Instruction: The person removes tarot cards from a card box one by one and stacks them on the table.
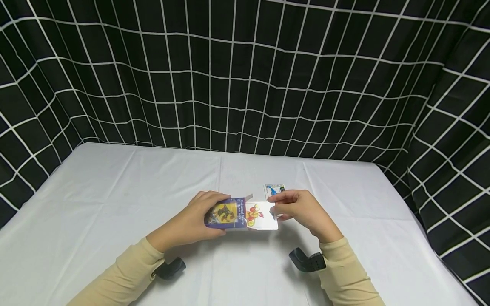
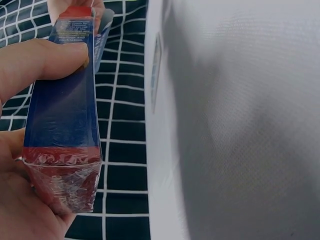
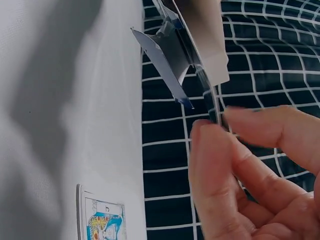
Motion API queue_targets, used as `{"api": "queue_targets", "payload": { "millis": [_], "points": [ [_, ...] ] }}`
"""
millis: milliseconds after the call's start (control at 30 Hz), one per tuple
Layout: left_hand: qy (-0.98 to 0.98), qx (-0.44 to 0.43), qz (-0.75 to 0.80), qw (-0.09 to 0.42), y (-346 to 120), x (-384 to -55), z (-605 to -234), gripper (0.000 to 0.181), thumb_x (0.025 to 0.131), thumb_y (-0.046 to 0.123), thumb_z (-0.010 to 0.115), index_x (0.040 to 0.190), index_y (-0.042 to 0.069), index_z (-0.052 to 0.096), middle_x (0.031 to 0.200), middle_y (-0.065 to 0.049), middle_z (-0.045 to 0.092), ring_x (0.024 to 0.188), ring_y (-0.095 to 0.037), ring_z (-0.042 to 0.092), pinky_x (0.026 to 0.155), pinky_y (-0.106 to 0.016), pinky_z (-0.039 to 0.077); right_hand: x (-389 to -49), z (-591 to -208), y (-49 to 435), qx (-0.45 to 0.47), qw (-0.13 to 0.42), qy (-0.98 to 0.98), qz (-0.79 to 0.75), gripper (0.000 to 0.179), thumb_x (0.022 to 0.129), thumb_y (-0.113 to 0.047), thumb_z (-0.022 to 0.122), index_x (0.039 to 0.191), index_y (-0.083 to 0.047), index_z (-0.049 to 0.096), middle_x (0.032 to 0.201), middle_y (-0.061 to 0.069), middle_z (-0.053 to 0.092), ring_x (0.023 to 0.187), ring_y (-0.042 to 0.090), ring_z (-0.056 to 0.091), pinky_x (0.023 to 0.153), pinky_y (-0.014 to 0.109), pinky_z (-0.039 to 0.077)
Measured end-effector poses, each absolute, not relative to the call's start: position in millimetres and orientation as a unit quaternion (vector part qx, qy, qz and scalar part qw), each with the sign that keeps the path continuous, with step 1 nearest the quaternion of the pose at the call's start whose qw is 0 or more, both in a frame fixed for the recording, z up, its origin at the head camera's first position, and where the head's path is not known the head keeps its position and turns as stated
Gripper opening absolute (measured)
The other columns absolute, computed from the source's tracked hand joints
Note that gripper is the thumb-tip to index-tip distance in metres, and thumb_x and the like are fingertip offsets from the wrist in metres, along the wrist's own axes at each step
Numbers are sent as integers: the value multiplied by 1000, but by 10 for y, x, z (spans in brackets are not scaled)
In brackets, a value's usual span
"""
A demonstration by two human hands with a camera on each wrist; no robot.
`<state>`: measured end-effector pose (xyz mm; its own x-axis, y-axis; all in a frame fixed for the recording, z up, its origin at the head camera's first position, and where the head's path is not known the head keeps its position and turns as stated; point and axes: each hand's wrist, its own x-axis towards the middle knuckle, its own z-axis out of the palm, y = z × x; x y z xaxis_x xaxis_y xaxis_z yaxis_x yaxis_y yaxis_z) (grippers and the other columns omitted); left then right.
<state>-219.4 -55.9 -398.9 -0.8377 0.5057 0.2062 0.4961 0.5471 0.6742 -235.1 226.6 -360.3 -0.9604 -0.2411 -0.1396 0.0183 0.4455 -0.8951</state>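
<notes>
My left hand (image 1: 204,217) grips a blue and purple tarot card box (image 1: 226,213), its fingers at the far side and its thumb along the near one. In the left wrist view the thumb lies on the box's blue narrow side (image 2: 62,107), and clear wrap shines at its red end. A white card with red figures (image 1: 258,216) sticks out of the box's open right end, where a flap stands up. My right hand (image 1: 302,211) pinches the card's outer edge between thumb and fingers. In the right wrist view the fingertips (image 3: 207,131) meet that edge, below a loose box flap (image 3: 162,62).
A picture card (image 1: 273,192) lies on the white-clothed table (image 1: 183,170), just behind my right hand. Black wrist-worn devices (image 1: 309,261) hang by both sleeves. Dark cloth with a white grid (image 1: 245,85) hangs behind the table and at its sides.
</notes>
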Motion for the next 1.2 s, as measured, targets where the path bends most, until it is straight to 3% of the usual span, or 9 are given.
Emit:
{"api": "queue_targets", "payload": {
  "millis": [167,367,867,1200],
  "points": [
    [879,285,381,12,-556,-2194,-3992,77,74,17,85,143,11,51,142,-5,55,126,-23,46,106,-47,41,-2354,-3608,2259,-54,109,853,-507,28,86,-7,71,110,8,70,96,12,75,71,7,65,67,24,58],
    [881,283,380,7,-562,-2200,-3971,77,73,18,85,142,10,51,141,-5,56,124,-22,47,105,-45,41,-2364,-3580,2293,-45,112,862,-493,34,86,-4,72,117,10,67,96,13,74,70,8,64,67,26,59],
    [882,279,379,-5,-591,-2225,-3975,76,73,18,85,142,10,52,139,-5,56,124,-22,47,106,-46,41,-2397,-3446,2685,-38,141,854,-499,34,88,-7,71,117,11,67,100,11,74,79,10,68,72,31,61],
    [883,274,382,3,-585,-2216,-3971,76,74,18,85,142,11,51,138,-4,57,123,-21,47,105,-45,42,-2418,-3410,2856,-34,134,812,-566,31,90,-3,63,113,18,58,84,-1,69,78,6,68,76,27,60]
  ]
}}
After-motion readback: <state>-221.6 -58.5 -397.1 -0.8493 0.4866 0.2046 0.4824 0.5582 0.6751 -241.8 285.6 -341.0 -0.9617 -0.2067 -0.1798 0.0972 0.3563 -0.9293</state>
